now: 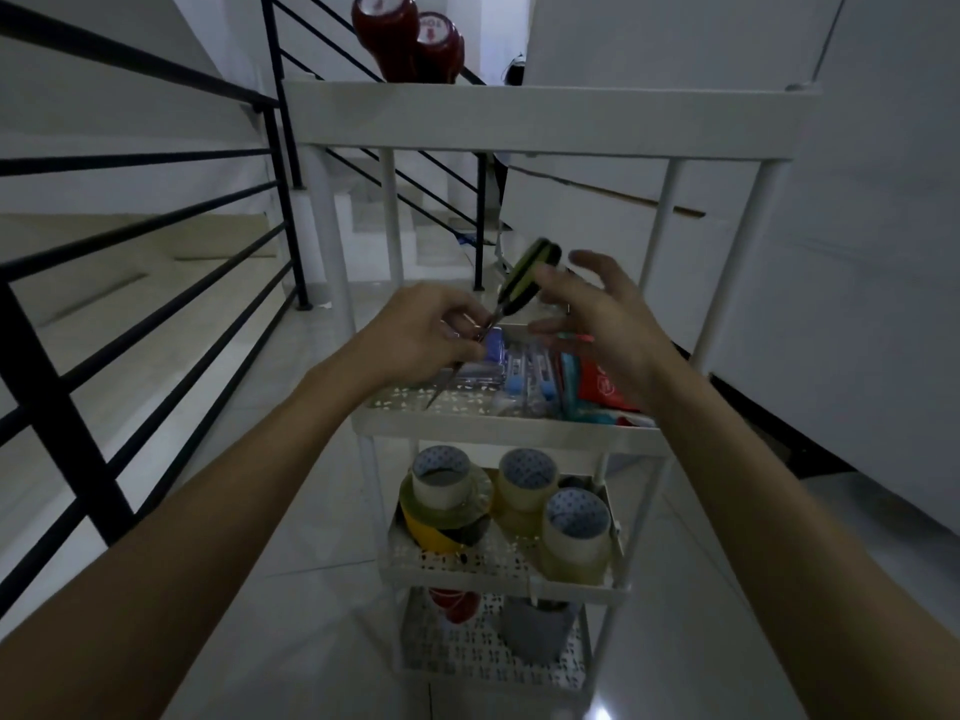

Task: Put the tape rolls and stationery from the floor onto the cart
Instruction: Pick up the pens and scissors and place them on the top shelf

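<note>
Pinching one pair of scissors [511, 291], left grip [431, 330]; right grip [597, 314] spread, over cart [519, 433] with three tape rolls [524, 480].

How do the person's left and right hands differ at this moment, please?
The left hand is closed, pinching the scissors near the blades; the right hand is open, fingers spread, by the green handles. The left hand sits lower and nearer the camera. Both hover over the cart.
</note>
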Demonstrator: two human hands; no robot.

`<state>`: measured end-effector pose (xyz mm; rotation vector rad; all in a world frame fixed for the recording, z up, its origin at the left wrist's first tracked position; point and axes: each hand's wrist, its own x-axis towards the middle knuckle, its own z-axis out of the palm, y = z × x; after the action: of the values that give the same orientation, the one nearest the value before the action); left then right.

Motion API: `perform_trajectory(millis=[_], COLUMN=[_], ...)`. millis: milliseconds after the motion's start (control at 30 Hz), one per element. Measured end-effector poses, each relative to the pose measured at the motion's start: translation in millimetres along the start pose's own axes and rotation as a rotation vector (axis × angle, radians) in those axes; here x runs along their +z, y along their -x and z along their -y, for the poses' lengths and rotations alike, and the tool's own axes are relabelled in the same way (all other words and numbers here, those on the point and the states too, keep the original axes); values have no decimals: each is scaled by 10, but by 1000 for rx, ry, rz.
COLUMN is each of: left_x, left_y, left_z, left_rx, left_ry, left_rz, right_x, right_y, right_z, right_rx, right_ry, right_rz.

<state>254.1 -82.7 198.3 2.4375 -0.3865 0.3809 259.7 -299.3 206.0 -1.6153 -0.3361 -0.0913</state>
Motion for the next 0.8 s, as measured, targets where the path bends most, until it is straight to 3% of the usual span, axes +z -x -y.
perform_trajectory(millis=[133,300,400,500,633,800], left_x=[52,11,-111,-212,-193,-173], left_y=[30,140,257,385,504,608], left_z=[-124,-198,-169,-94,-19,-39], left_rx=[13,4,-52,-67,-42,-14], left_ry=[173,121,112,135,116,33], left_rz=[-44,-126,-253,-339,-310,-339], right_x=[216,311,298,295,452,469], right_y=[-30,-99,-155,-252,-309,-265], right_z=[-143,-150,-39,63,-106,-254], right_rx=[-25,-110,-117,-283,-355,-259], right_ry=[275,170,111,444,849,937], right_rz=[127,-2,-38,-35,212,351])
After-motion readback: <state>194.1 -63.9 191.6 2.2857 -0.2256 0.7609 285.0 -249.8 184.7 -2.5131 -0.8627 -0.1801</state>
